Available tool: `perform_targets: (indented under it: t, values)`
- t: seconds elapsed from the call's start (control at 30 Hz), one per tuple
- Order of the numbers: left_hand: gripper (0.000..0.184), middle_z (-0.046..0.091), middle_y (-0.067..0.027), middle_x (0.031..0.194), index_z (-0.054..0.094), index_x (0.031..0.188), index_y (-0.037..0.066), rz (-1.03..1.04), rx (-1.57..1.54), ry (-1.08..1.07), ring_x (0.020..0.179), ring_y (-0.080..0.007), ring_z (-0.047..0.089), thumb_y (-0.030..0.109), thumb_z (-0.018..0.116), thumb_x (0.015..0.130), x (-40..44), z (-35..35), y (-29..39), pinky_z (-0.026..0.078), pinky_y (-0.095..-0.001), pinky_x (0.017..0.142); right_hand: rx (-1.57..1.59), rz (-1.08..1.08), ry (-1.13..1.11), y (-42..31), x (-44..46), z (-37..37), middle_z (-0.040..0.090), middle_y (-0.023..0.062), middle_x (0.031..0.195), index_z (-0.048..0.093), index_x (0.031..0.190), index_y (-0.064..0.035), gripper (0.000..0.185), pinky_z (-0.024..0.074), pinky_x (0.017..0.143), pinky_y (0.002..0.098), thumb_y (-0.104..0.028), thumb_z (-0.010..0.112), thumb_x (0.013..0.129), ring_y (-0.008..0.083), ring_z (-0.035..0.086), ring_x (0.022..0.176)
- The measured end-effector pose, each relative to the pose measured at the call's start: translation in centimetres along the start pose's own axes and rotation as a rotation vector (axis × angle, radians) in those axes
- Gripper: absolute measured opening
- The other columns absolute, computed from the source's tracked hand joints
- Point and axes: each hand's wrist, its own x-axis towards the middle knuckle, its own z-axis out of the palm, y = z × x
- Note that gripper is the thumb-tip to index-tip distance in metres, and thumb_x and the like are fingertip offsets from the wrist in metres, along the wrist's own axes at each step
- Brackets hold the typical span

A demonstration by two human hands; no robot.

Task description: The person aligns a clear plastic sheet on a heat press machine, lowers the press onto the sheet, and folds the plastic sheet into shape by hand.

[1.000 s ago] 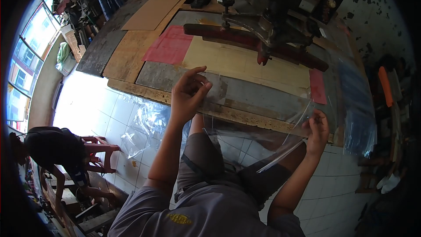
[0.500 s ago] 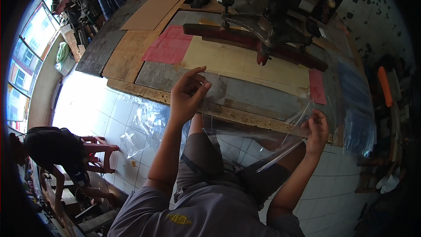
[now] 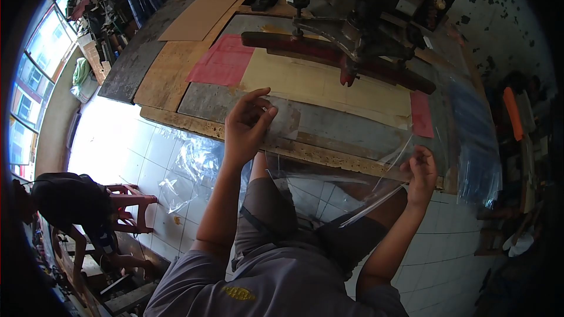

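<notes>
A clear plastic sheet [image 3: 372,206] hangs between my two hands, in front of the bench edge and over my lap. My left hand [image 3: 249,126] is closed, thumb and fingers pinching its left side. My right hand [image 3: 420,171] closes on the right side, where bright folded edges of the film show. Beyond my hands, a yellow strip [image 3: 317,85] with red ends lies on the grey machine bed [image 3: 235,103]. Above that strip is a long dark red press bar [image 3: 276,41]. The exact outline of the see-through sheet is hard to make out.
Clear plastic [image 3: 202,155] is heaped at the bench's left front. A stack of plastic sheets [image 3: 479,164] hangs over the right edge. Flat cardboard [image 3: 202,14] lies at the back left. A person [image 3: 73,202] bends beside a red stool [image 3: 132,199] at lower left.
Both hands keep their hold on the plastic sheet and hardly move. The whole view has shifted slightly to the left.
</notes>
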Motion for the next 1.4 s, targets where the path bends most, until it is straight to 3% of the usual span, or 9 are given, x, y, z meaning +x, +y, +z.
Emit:
perform_targets:
  t: [0.1, 0.7, 1.1, 1.2, 1.3, 1.4]
  values:
    - [0.041, 0.064, -0.0002, 0.098, 0.059, 0.132, -0.001, -0.035, 0.025, -0.015, 0.081, -0.0030, 0.060, -0.002, 0.070, 0.093, 0.0, -0.1, 0.4, 0.047, -0.0189, 0.070, 0.008, -0.014, -0.006, 0.2, 0.0, 0.0, 0.059, 0.0014, 0.095, 0.061, 0.123, 0.0011, 0.030, 0.0498, 0.070, 0.0240, -0.005, 0.064, 0.094, 0.0107, 0.062, 0.075]
    - [0.028, 0.064, 0.0016, 0.097, 0.067, 0.122, 0.001, -0.016, 0.019, 0.026, 0.073, 0.0000, 0.055, 0.002, 0.069, 0.094, -0.1, 0.2, 0.3, 0.043, -0.0170, 0.064, -0.020, -0.005, -0.023, 0.2, -0.2, 0.0, 0.059, 0.0010, 0.094, 0.063, 0.122, 0.0011, 0.029, 0.0487, 0.073, 0.0243, -0.007, 0.066, 0.094, 0.0116, 0.064, 0.078]
    - [0.028, 0.065, -0.0024, 0.098, 0.071, 0.121, 0.003, -0.015, 0.241, -0.027, 0.069, -0.0046, 0.054, 0.005, 0.070, 0.093, 0.2, 0.7, 0.5, 0.044, -0.0188, 0.064, -0.015, -0.003, 0.031, -0.4, 0.2, 0.9, 0.059, -0.0004, 0.093, 0.063, 0.123, 0.0003, 0.029, 0.0468, 0.070, 0.0234, -0.008, 0.067, 0.096, 0.0086, 0.059, 0.073]
    - [0.033, 0.065, -0.0057, 0.105, 0.071, 0.121, 0.004, 0.026, 0.324, -0.096, 0.075, -0.0085, 0.058, 0.008, 0.073, 0.089, 0.1, 1.0, 1.2, 0.047, -0.0217, 0.066, -0.002, -0.027, 0.089, -0.3, 0.5, 1.2, 0.057, -0.0019, 0.092, 0.063, 0.124, -0.0012, 0.029, 0.0456, 0.065, 0.0222, -0.009, 0.067, 0.096, 0.0066, 0.054, 0.070]
    - [0.035, 0.065, -0.0088, 0.113, 0.071, 0.120, 0.005, 0.233, 0.448, -0.067, 0.088, -0.0163, 0.063, 0.009, 0.075, 0.086, -0.2, 1.1, 2.0, 0.050, -0.0279, 0.074, -0.005, -0.082, 0.159, -0.3, 0.4, 1.6, 0.055, -0.0034, 0.089, 0.063, 0.124, -0.0031, 0.029, 0.0432, 0.059, 0.0215, -0.011, 0.067, 0.096, 0.0051, 0.053, 0.068]
    - [0.033, 0.063, -0.0097, 0.120, 0.070, 0.118, 0.007, 0.395, 0.468, -0.002, 0.101, -0.0230, 0.063, 0.008, 0.074, 0.085, -2.4, 2.0, 3.3, 0.050, -0.0344, 0.083, -0.009, -0.062, 0.207, -1.1, -0.3, 1.8, 0.055, -0.0042, 0.086, 0.063, 0.123, -0.0046, 0.029, 0.0415, 0.062, 0.0209, -0.018, 0.066, 0.097, 0.0045, 0.051, 0.069]
